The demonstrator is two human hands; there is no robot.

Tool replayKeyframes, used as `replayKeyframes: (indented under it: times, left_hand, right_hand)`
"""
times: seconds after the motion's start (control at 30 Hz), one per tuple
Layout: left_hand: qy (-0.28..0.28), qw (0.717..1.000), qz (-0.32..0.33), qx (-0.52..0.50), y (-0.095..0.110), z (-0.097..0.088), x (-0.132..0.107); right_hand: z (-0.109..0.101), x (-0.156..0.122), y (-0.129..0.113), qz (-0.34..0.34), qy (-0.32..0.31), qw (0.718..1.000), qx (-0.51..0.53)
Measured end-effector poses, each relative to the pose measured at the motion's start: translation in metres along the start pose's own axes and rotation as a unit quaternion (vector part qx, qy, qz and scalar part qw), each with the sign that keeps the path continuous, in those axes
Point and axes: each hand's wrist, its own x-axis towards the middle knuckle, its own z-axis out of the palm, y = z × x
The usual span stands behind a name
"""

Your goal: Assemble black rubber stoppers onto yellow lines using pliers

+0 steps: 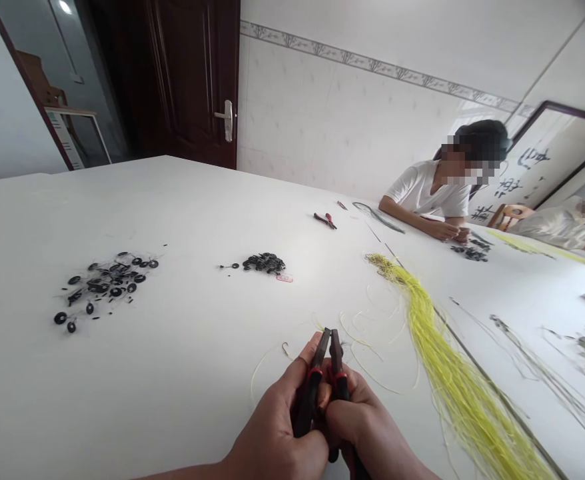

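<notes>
My left hand is closed round a pair of pliers with black handles and a red collar. A second, similar pair of pliers is in my right hand, its fingers wrapped about the handles. The two dark metal noses point away from me and come close together at the tips. What lies between them is too small to make out. A bit of yellow line shows by my left fingertips. Just left of them, a fish hook with pale yellow line lies on the white table.
A long bundle of yellow line with hooks at its far end lies right. Small black parts form a loose pile and a tighter heap. Red-and-black pliers lie farther back. A co-worker sits at the far side.
</notes>
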Motion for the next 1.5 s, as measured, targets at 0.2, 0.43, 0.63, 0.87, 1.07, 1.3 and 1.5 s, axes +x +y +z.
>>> replayKeyframes:
  times: [0.2, 0.43, 0.63, 0.87, 1.07, 1.3, 1.5]
  left_hand:
    - [-0.001, 1.0, -0.002, 0.013, -0.003, -0.002, 0.002]
    - [-0.008, 0.999, -0.013, 0.045, 0.003, -0.002, 0.001]
    - [-0.016, 0.996, 0.007, 0.084, 0.004, -0.004, 0.002]
    - [-0.013, 0.995, 0.018, 0.102, 0.007, -0.003, 0.002]
    - [-0.016, 0.995, 0.025, 0.094, 0.004, -0.003, 0.001]
    - [-0.004, 0.991, 0.029, 0.133, 0.001, -0.004, 0.002]
    - [-0.013, 0.991, 0.024, 0.128, 0.003, -0.003, 0.0]
  right_hand:
    - [0.002, -0.001, 0.0, -0.001, 0.011, 1.0, 0.015]
    - [0.003, 0.0, -0.002, -0.005, 0.019, 0.999, 0.049]
    - [0.001, -0.001, 0.0, 0.012, 0.036, 0.998, 0.052]
    - [0.006, -0.002, -0.001, 0.006, 0.033, 0.997, 0.071]
    - [0.004, -0.002, 0.0, 0.004, 0.027, 0.997, 0.075]
    - [0.003, 0.0, 0.001, 0.009, 0.032, 0.997, 0.067]
    - [0.003, 0.0, 0.002, 0.018, 0.04, 0.997, 0.058]
